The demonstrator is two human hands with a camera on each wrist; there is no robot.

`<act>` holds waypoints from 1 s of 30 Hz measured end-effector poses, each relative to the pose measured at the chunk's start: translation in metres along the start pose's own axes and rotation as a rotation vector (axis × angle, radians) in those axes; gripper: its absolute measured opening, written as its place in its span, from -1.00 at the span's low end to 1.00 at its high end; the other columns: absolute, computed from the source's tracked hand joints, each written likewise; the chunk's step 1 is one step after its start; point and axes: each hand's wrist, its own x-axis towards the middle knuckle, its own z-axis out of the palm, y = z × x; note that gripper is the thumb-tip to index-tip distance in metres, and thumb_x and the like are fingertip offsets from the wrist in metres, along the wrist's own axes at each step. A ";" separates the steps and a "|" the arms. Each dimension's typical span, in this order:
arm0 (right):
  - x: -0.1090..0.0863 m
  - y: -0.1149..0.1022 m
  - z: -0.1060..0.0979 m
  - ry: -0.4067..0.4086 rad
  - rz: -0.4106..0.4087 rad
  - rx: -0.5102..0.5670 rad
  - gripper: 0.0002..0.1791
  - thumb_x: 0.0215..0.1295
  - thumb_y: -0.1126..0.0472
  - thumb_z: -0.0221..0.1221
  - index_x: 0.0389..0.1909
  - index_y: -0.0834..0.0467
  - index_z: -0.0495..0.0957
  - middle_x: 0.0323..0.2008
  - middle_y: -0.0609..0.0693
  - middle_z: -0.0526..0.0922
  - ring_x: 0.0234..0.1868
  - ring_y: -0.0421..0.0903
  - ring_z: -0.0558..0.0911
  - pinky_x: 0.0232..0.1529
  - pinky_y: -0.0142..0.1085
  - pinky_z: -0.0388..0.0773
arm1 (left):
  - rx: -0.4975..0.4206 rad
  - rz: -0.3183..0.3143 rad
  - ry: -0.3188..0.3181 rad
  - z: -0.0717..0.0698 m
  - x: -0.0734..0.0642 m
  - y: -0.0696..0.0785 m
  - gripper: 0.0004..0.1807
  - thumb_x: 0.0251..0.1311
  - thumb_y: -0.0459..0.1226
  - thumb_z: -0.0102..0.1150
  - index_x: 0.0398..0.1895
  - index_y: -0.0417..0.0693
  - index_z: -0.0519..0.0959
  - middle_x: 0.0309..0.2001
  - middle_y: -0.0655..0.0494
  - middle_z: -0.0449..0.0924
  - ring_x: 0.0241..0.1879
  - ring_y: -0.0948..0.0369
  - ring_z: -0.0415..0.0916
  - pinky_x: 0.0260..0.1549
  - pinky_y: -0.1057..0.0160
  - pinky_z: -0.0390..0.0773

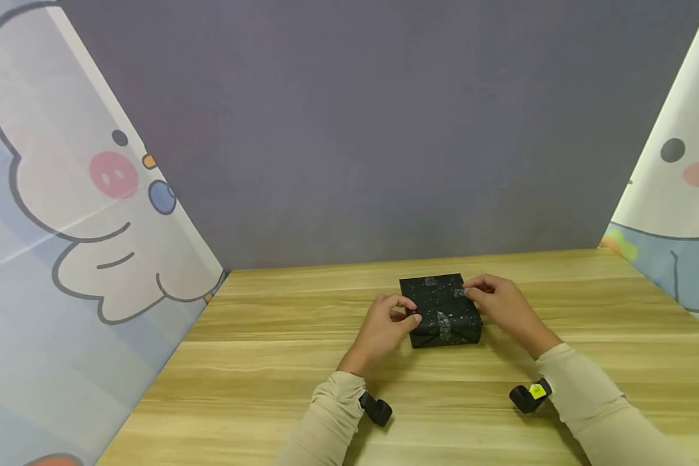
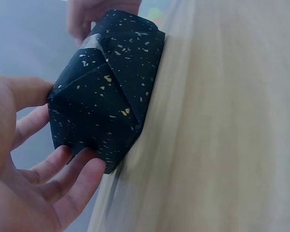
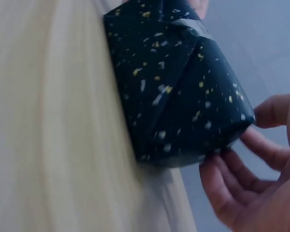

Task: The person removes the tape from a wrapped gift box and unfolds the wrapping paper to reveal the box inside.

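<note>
A box wrapped in black paper with gold and silver flecks lies on the table. Clear tape strips show on its top and front edge, and the near end has folded paper flaps. My left hand holds its left side, thumb and fingertips at the edge. In the left wrist view, the fingers of that left hand curve around the end of the wrapped box. On the opposite side, my right hand holds the right edge. The right wrist view shows the right hand with bent fingers against the box.
The wood-grain table extends around the box. A grey panel rises behind it. Cartoon-printed sheets stand at the left and right. Each sleeved wrist carries a black strap-on device.
</note>
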 end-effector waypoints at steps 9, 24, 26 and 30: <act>-0.001 0.001 0.013 0.103 -0.051 -0.264 -0.50 0.39 -0.11 0.22 -0.02 0.29 0.59 -0.11 0.24 0.67 -0.10 0.18 0.64 -0.10 0.10 0.55 | 0.057 0.017 0.002 0.008 -0.003 -0.004 -0.58 0.36 -0.03 0.24 0.26 0.20 0.59 0.13 0.07 0.42 0.02 0.13 0.60 -0.10 0.20 0.61; -0.001 -0.008 0.019 0.139 -0.103 -0.415 -0.54 0.42 -0.03 0.21 0.03 0.31 0.59 -0.11 0.23 0.68 -0.11 0.19 0.65 -0.13 0.14 0.55 | 0.091 0.028 -0.003 0.001 -0.002 -0.006 -0.57 0.38 0.04 0.20 0.27 0.28 0.58 0.12 0.15 0.43 0.02 0.21 0.59 -0.07 0.21 0.60; -0.002 -0.010 0.017 0.142 -0.106 -0.432 -0.54 0.42 -0.03 0.21 0.03 0.30 0.59 -0.10 0.23 0.68 -0.11 0.19 0.65 -0.13 0.15 0.55 | 0.085 0.032 -0.006 0.001 -0.003 -0.005 -0.57 0.38 0.05 0.19 0.27 0.28 0.58 0.11 0.14 0.43 0.02 0.20 0.59 -0.06 0.19 0.60; -0.004 -0.011 0.016 0.138 -0.108 -0.436 -0.57 0.43 -0.02 0.20 0.01 0.28 0.60 -0.10 0.22 0.69 -0.11 0.19 0.65 -0.13 0.15 0.55 | 0.078 0.029 -0.008 0.001 -0.004 -0.005 -0.57 0.38 0.04 0.19 0.27 0.27 0.58 0.09 0.14 0.44 0.02 0.18 0.59 -0.06 0.17 0.60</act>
